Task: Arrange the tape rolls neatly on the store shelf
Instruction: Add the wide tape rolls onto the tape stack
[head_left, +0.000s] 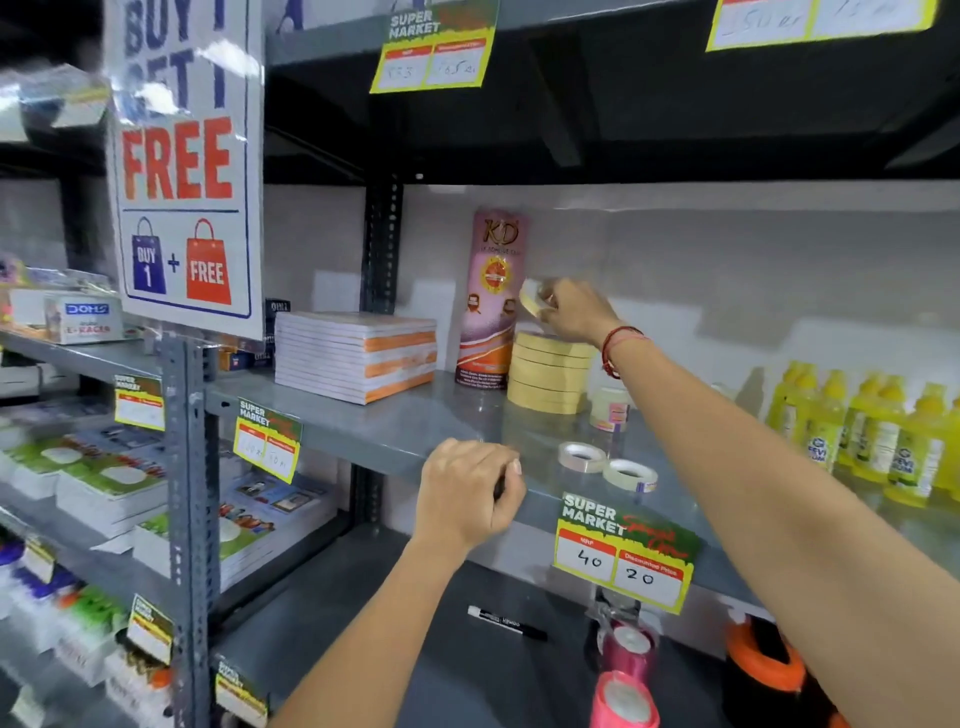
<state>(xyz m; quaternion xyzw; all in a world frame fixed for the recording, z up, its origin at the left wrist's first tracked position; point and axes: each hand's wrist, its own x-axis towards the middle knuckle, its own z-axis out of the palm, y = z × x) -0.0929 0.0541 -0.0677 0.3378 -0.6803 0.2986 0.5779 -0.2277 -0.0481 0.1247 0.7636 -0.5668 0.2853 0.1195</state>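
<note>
A stack of several beige masking tape rolls (548, 373) stands on the grey metal shelf (395, 415), beside a tall pink KD tape pack (493, 291). My right hand (579, 312) hovers just above that stack, gripping one more beige tape roll (531, 296) tilted on edge. Two clear tape rolls (582, 457) (630, 475) lie flat near the shelf's front edge. My left hand (467, 491) is closed over the front edge of the shelf, left of the clear rolls.
A pile of notepads (358, 356) sits left of the pink pack. Yellow glue bottles (883, 436) line the shelf's right side, a small jar (610, 408) beside the stack. A price tag (626, 551) hangs off the edge. Below lie a marker (506, 622) and pink ribbon spools (626, 675).
</note>
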